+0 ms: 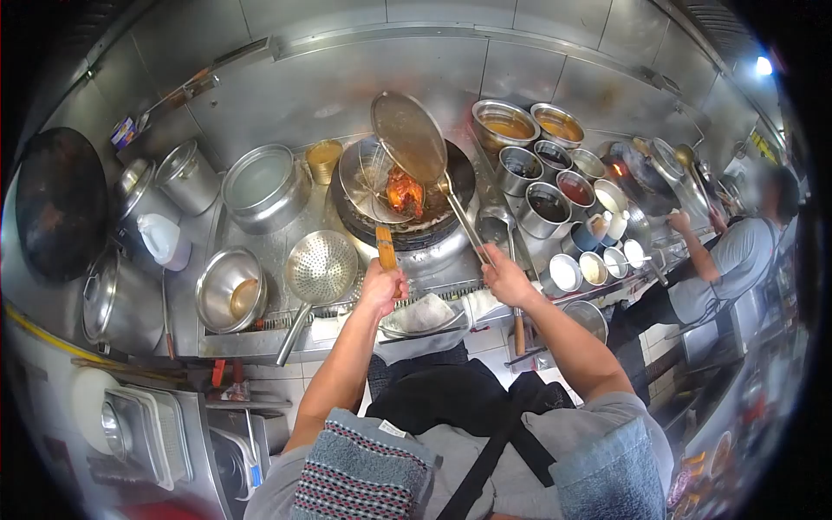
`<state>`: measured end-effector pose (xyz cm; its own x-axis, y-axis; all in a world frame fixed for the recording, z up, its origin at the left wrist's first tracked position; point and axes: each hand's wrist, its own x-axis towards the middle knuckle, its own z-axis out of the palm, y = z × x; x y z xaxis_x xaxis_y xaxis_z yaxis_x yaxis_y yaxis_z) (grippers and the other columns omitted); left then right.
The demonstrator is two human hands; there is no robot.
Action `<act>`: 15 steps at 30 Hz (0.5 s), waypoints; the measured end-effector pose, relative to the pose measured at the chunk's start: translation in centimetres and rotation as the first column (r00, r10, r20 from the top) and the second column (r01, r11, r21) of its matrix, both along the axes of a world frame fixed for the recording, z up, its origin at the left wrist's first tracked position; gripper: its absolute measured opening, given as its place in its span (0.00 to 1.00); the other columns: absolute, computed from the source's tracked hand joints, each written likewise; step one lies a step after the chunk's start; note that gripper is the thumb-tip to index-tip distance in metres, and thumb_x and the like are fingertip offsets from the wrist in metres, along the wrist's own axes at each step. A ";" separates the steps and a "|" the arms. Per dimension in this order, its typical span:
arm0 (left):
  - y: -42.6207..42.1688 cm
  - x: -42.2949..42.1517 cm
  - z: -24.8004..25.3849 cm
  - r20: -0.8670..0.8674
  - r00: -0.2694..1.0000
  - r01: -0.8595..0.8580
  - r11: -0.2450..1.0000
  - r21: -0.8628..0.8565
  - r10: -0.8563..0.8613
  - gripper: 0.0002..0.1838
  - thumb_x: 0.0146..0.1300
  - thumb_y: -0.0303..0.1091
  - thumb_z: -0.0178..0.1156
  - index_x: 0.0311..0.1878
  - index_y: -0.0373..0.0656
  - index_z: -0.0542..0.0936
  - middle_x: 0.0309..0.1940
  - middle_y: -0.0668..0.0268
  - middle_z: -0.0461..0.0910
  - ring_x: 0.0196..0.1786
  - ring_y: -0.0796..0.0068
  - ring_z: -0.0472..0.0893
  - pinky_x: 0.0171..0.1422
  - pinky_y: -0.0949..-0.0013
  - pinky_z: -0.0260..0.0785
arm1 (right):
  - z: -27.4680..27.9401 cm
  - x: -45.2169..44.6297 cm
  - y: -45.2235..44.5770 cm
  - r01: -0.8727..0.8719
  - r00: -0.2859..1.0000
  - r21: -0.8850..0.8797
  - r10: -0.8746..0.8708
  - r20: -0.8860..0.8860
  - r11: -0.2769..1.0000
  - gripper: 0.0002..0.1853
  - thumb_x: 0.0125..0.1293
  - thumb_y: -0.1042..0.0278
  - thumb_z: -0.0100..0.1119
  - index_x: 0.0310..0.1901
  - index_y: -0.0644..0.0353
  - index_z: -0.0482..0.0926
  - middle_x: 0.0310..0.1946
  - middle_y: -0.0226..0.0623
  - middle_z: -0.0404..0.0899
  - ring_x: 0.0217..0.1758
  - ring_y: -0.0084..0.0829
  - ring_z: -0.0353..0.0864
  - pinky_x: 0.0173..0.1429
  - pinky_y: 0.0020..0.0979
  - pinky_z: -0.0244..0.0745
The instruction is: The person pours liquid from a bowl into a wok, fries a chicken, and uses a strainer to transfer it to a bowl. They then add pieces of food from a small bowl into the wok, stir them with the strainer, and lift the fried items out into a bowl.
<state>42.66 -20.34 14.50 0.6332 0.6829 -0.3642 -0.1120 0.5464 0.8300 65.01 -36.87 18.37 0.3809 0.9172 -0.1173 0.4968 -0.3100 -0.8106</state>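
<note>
My left hand is closed around the bamboo handle of a wire strainer. A glossy reddish-brown piece of food, possibly poultry, lies in this strainer over a dark wok. My right hand grips the long metal handle of a large round skimmer. Its disc is raised and tilted above the food, overlapping the strainer's right side. Part of the wok's inside is hidden behind the two tools.
A perforated ladle and a steel bowl sit left of the wok. A large pot stands behind them. Several sauce containers crowd the right side, with a ladle in front. A co-worker stands farther right.
</note>
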 end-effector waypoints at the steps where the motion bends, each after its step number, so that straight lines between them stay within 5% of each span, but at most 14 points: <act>1: 0.0 0.0 0.0 0.005 1.000 -0.004 1.000 -0.003 0.004 0.17 0.60 0.19 0.50 0.48 0.45 0.58 0.28 0.61 0.69 0.23 0.74 0.70 0.23 0.68 0.64 | -0.9 -0.2 0.2 -0.035 0.993 0.022 0.032 0.116 0.999 0.19 0.70 0.69 0.46 0.61 0.59 0.65 0.42 0.60 0.79 0.45 0.60 0.79 0.52 0.49 0.71; 2: 0.0 0.1 -0.1 -0.002 1.000 -0.008 0.999 0.034 0.008 0.17 0.60 0.19 0.51 0.48 0.45 0.58 0.29 0.61 0.69 0.23 0.74 0.70 0.22 0.68 0.64 | -1.5 -0.4 0.3 -0.071 0.971 0.041 0.060 0.229 0.997 0.19 0.70 0.69 0.46 0.62 0.59 0.65 0.44 0.62 0.79 0.48 0.62 0.78 0.53 0.52 0.71; 5: 0.0 -0.1 0.2 -0.007 1.000 -0.015 0.998 0.063 0.016 0.18 0.59 0.19 0.51 0.48 0.45 0.58 0.29 0.62 0.69 0.23 0.74 0.70 0.22 0.67 0.64 | -1.4 -1.0 0.6 -0.060 0.975 -0.069 0.073 0.212 0.996 0.20 0.69 0.69 0.46 0.62 0.60 0.64 0.48 0.65 0.77 0.52 0.65 0.74 0.55 0.55 0.68; 15: 0.5 -0.2 -0.9 0.002 1.000 -0.021 0.996 0.091 0.021 0.18 0.58 0.19 0.51 0.48 0.44 0.58 0.26 0.62 0.69 0.21 0.73 0.71 0.21 0.67 0.64 | -0.2 -1.9 1.0 -0.079 0.966 -0.026 0.083 0.246 0.997 0.20 0.68 0.70 0.47 0.61 0.61 0.65 0.48 0.64 0.76 0.53 0.64 0.74 0.58 0.53 0.68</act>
